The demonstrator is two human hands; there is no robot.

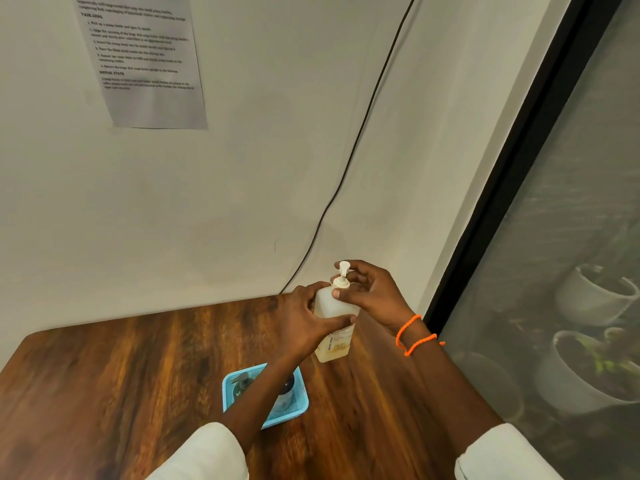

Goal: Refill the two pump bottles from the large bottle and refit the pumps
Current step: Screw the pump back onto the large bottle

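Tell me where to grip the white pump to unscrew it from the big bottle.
Pinch the pump's ribbed collar at the neck, coming from the right as the right hand does; the nozzle would only turn loosely. The left hand steadies the bottle.

Bare wooden table [121, 375] lies open leftward; blue basket [228, 393] blocks centre.

Staged test room: printed task sheet [142, 57] taped to wall upper left; wood table [104, 375]; window [571, 271] right.
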